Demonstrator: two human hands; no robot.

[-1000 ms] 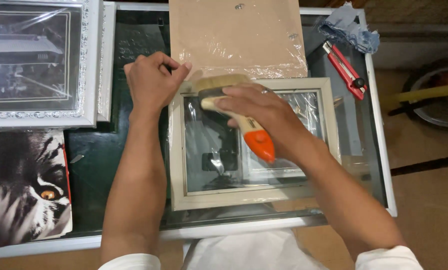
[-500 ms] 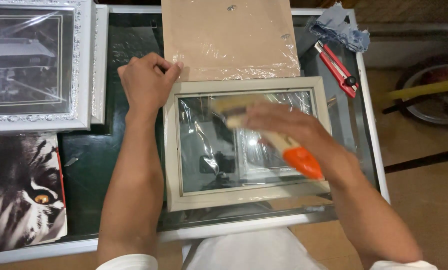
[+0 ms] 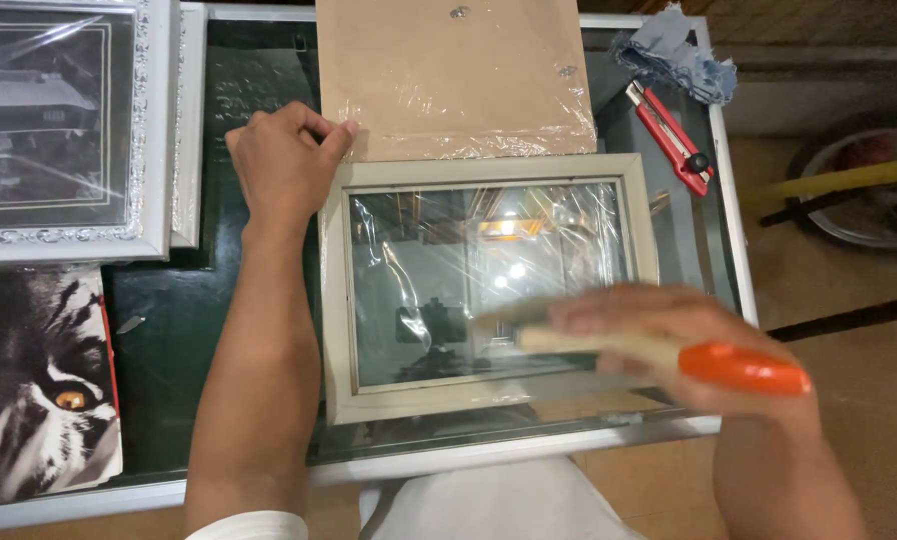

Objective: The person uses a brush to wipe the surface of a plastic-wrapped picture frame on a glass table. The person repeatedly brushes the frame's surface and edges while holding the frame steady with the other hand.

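At the far left of the dark glass counter [image 3: 168, 330] lies a black-and-white tiger print [image 3: 33, 385], and above it a silver ornate picture frame wrapped in clear film [image 3: 63, 130], with a narrow white frame edge just beside it. The left hand [image 3: 283, 165] rests flat at the upper left corner of the cream wooden picture frame with glass [image 3: 488, 285], its fingers [image 3: 313, 125] loosely curled and touching the frame's corner and the lower edge of the brown backing board under clear film [image 3: 458, 75]. The cream frame lies flat near the counter's front edge, its long axis running left to right, parallel to that edge; bare counter shows to its left and a narrow strip to its right. The right hand [image 3: 683, 345], blurred, holds a brush with a pale body and orange handle [image 3: 668, 355], fingers closed around it; the brush lies along the frame's lower rail, handle pointing right past the counter's front edge. Farther right lie a red utility knife [image 3: 671, 137], angled down to the right, and a crumpled blue cloth [image 3: 673, 60] near the back corner
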